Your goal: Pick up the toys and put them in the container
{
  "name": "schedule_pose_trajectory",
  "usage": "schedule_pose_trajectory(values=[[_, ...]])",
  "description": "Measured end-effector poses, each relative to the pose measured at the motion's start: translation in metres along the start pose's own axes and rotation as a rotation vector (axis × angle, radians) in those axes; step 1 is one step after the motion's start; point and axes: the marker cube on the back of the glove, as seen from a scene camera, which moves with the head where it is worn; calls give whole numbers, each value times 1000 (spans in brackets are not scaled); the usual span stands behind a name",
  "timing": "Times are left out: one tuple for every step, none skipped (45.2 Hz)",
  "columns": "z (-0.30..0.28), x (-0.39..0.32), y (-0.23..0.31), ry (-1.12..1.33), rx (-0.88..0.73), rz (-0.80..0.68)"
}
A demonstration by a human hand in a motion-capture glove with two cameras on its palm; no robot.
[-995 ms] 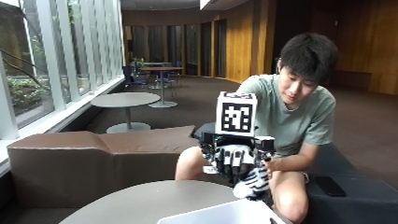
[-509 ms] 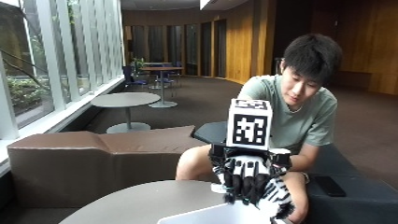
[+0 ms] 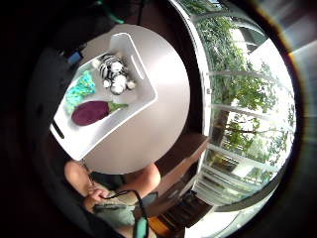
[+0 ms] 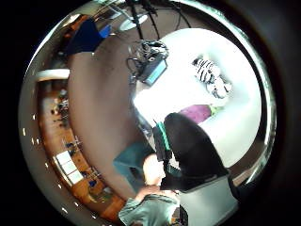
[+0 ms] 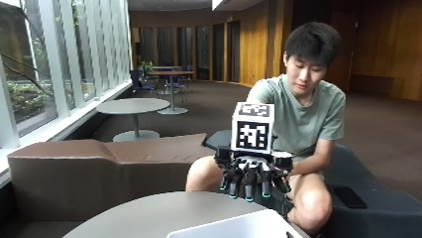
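Gloved right hand hangs mid-frame over the round table, fingers straight, slightly spread, holding nothing. White container holds the zebra toy, purple eggplant and teal toy; bare tabletop rings its edges.

A round grey table stands before a brown bench by windows.

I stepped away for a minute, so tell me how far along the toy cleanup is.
Looks nearly or fully done. The zebra plush, teal toy and purple eggplant toy all lie in the white container. The gloved right hand hangs above the table, holding nothing. No toy shows outside the container.
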Motion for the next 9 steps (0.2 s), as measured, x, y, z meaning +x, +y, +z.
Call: schedule_pose_trajectory(values=[[-1, -1, 2, -25, 5, -10], [-2, -1, 4, -49, 10, -18], [-3, -2, 5, -71, 17, -25], [-3, -3, 6, -89, 27, -30], [-3, -4, 7, -105, 39, -32], [-2, -4, 8, -118, 50, -33], [-1, -5, 9, -129, 58, -33], [-1, -6, 10, -136, 61, -33], [-1, -6, 11, -139, 61, -34]])
